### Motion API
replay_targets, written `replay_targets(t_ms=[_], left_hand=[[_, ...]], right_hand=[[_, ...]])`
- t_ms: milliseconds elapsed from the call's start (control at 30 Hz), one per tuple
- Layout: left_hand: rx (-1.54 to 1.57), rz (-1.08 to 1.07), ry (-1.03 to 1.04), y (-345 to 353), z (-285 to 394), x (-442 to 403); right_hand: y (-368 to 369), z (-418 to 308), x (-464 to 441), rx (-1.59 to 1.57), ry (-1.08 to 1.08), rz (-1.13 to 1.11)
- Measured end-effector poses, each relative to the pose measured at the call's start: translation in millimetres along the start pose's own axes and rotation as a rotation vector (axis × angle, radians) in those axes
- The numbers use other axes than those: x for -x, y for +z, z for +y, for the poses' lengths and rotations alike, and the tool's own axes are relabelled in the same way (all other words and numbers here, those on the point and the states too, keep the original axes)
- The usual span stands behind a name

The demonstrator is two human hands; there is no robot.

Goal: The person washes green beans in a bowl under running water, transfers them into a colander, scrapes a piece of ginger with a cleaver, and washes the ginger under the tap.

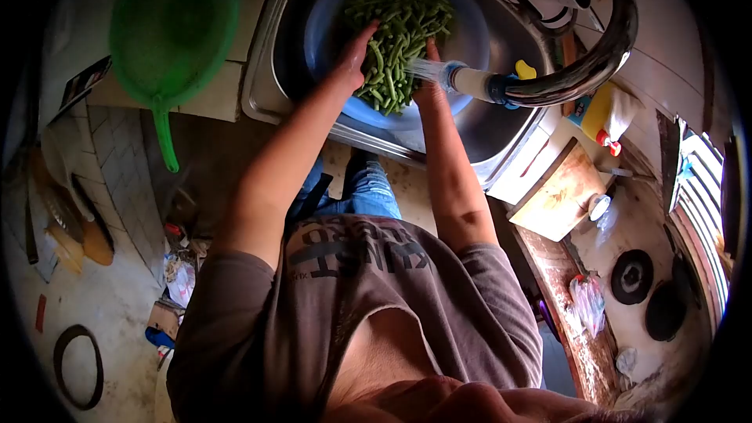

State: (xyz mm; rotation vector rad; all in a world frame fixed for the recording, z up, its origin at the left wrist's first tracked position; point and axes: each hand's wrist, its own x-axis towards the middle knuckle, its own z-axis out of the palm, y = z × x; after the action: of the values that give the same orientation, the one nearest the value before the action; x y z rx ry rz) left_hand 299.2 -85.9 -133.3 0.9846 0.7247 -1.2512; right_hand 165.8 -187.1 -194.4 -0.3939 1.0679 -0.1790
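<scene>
A pile of cut green beans (392, 19) fills a blue basin (319, 35) set in a metal sink. My left hand (354, 59) lies against the left side of the beans, fingers stretched forward. On the right side, my right hand (428, 82) also touches the beans, its fingers extended and partly hidden by the water spray. Water comes from the nozzle of a curved chrome faucet (580, 90) and falls on the beans near my right hand.
The steel sink (262, 86) surrounds the basin. A green strainer (174, 27) lies on the counter at left. At right are a yellow bottle (599, 113), a wooden cutting board (560, 192), a plastic bag (587, 301) and round black burners (631, 276).
</scene>
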Motion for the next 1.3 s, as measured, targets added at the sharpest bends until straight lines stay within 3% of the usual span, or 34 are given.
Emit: replay_targets(t_ms=[33, 67, 133, 167, 233, 300, 367, 433, 500, 533, 567, 633, 667, 733, 833, 900, 933, 1033, 1100, 1133, 1167, 1233, 1300], left_hand=[[0.010, -0.035, -0.021, -0.1, 1.7, 4.4], [0.009, -0.032, -0.022, -0.2, 3.1, 9.4], [-0.218, -0.202, 0.154, 0.3, 4.5, 19.0], [-0.217, -0.206, 0.159, 5.9, 6.8, 29.2], [-0.631, -0.207, 0.473, 19.6, 12.1, 58.0], [-0.755, -0.229, 0.500, 20.9, 11.4, 68.2], [-1.018, -0.332, 0.623, 12.7, 7.1, 68.0], [-1.096, -0.388, 0.576, 13.7, 16.3, 77.4], [-1.174, -0.447, 0.737, 7.1, 16.0, 74.3], [-1.194, -0.463, 0.869, 4.4, 22.1, 67.4], [-1.327, -0.322, 1.002, 2.3, 30.9, 58.5], [-1.275, -0.147, 1.147, -6.1, 50.5, 26.1], [-1.276, -0.148, 1.139, -6.8, 53.6, 8.5], [-0.890, -0.152, 0.673, -4.5, 53.5, -14.5], [-0.636, -0.135, 0.469, 16.4, 43.5, -19.8], [-0.566, -0.170, 0.400, 21.4, 45.4, -18.8], [-0.579, -0.212, 0.388, 24.4, 46.9, -12.5], [-0.636, -0.143, 0.386, 35.6, 45.2, 20.1], [-0.481, -0.333, 0.609, 31.3, 33.5, 23.4], [-0.709, -0.242, 0.632, 34.2, 34.8, 41.0], [-0.707, -0.247, 0.640, 29.8, 31.2, 41.9], [-0.997, -0.373, 0.988, 23.4, 23.6, 46.7], [-1.060, -0.391, 0.899, 23.3, 19.0, 75.8]], right_hand=[[-2.6, 1.7, 4.5, -0.004, 0.006, 0.002], [-4.4, 0.0, 7.2, 0.104, -0.153, -0.040], [37.3, -20.4, 60.1, 0.432, -0.359, 0.027], [47.4, -29.0, 75.0, 0.435, -0.365, 0.023], [56.3, -39.4, 89.1, 0.659, -0.548, -0.183], [48.7, -45.6, 92.0, 0.696, -0.498, -0.194], [41.4, -51.7, 94.8, 0.924, -0.572, -0.267], [47.3, -69.8, 99.7, 1.094, -0.684, -0.308], [41.2, -85.1, 92.6, 1.550, -0.891, -0.232], [34.2, -92.4, 85.1, 1.465, -1.047, -0.253], [25.5, -96.7, 66.2, 1.465, -1.042, -0.252], [7.2, -96.6, 26.2, 1.006, -0.930, -0.193], [29.8, -96.7, 35.2, 0.898, -0.801, -0.013], [40.4, -88.3, 18.9, 0.832, -0.695, -0.042], [41.6, -66.8, -4.9, 0.733, -0.548, -0.036], [61.1, -55.9, 6.2, 0.179, -0.191, -0.168], [47.9, -48.5, -8.3, 0.282, -0.271, -0.084], [29.0, -40.7, 5.3, 0.248, -0.293, -0.124], [28.9, -50.4, 40.7, 0.210, -0.197, -0.261], [31.2, -50.6, 52.7, 0.538, -0.449, -0.280], [34.2, -51.4, 64.0, 0.485, -0.448, -0.281], [50.5, -55.8, 92.9, 0.378, -0.446, -0.284], [65.8, -69.3, 109.5, 1.104, -0.599, -0.364]])
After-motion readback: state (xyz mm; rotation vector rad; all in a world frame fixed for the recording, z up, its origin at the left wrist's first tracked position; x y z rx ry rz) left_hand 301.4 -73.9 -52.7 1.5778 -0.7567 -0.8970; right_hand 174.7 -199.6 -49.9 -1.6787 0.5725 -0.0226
